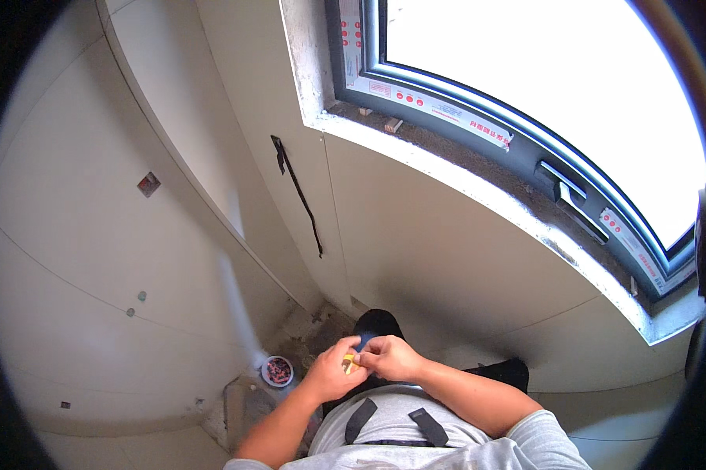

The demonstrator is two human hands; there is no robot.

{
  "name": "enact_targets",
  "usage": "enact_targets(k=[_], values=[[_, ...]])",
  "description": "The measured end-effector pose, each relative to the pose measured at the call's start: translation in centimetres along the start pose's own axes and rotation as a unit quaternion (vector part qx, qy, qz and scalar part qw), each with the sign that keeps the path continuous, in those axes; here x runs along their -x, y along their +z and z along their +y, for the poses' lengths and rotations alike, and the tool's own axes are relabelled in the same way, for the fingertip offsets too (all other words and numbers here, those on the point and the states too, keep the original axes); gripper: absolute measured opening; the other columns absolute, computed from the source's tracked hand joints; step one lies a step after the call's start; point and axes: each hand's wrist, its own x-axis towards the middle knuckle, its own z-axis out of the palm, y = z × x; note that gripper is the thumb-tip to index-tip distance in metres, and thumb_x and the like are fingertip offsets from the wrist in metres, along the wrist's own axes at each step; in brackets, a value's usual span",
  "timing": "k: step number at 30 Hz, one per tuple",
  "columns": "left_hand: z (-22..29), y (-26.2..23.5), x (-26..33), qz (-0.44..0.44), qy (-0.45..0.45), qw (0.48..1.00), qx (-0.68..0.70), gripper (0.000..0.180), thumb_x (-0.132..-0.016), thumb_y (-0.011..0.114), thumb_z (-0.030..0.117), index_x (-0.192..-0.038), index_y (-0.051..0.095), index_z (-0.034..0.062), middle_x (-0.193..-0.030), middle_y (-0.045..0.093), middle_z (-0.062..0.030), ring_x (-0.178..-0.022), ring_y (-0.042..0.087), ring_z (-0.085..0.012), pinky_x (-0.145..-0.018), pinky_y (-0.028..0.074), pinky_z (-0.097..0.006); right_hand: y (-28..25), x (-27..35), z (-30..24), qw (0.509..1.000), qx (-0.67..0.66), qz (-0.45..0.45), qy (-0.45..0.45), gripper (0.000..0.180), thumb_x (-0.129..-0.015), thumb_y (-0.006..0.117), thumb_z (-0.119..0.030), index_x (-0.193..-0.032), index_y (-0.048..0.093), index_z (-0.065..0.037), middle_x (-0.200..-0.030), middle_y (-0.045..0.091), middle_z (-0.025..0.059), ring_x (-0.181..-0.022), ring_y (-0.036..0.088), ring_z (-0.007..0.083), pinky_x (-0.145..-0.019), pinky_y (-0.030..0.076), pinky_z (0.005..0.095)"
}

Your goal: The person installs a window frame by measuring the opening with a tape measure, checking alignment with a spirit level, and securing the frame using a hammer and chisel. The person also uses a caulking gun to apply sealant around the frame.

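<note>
Yellow, small, pinched between both hands near the waist: a piece (350, 360), too tiny to name. Left hand (333, 371) curled around it, right hand (390, 356) nipping its top edge, dark patch just beyond. Fiddling step, probably; next calls for steady fingertip grip. Left, on floor, a tub (277, 370) of bits.

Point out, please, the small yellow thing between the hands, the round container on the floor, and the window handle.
small yellow thing (349, 360), head view, its visible yellow edge.
round container (277, 370), head view, middle of its contents.
window handle (563, 186), head view, its grey lever.
</note>
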Motion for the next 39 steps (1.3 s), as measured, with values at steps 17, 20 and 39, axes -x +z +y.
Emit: enact_targets(k=[17, 20, 39], values=[[1.2, -14.1, 6.1, -0.037, -0.169, 0.969, -0.174, 0.021, -0.101, 0.067, 0.024, -0.102, 0.075, 0.0041, -0.079, 0.069, -0.0130, -0.074, 0.066, -0.0245, -0.070, 0.053, -0.041, -12.0, 4.2, -8.7, 0.953, -0.180, 0.186, -0.160, 0.020, -0.096, 0.078, -0.007, -0.096, 0.058, -0.008, -0.077, 0.063, -0.0018, -0.064, 0.058, 0.0067, -0.057, 0.048, 0.0245], [5.1, -17.2, 6.3, 0.026, -0.181, 0.957, -0.227, 0.023, -0.101, 0.067, 0.024, -0.098, 0.073, 0.0022, -0.077, 0.066, -0.0131, -0.071, 0.062, -0.0229, -0.068, 0.051, -0.041, -13.1, 6.1, -11.1, 0.932, -0.106, 0.250, -0.241, 0.049, -0.094, 0.086, -0.016, -0.133, 0.059, -0.003, -0.098, 0.069, 0.0040, -0.081, 0.064, 0.0087, -0.070, 0.055, 0.0263], [21.6, -27.5, -10.3, 0.297, -0.111, 0.816, -0.482, 0.034, -0.099, 0.059, 0.024, -0.081, 0.061, -0.0036, -0.079, 0.064, -0.0247, -0.075, 0.059, -0.0461, -0.071, 0.050, -0.053, -19.5, 10.8, -12.9, 0.621, 0.469, 0.536, -0.328, 0.015, -0.084, 0.074, -0.018, -0.092, 0.077, -0.006, -0.123, 0.078, 0.0204, -0.110, 0.074, 0.0337, -0.095, 0.053, 0.0458]])
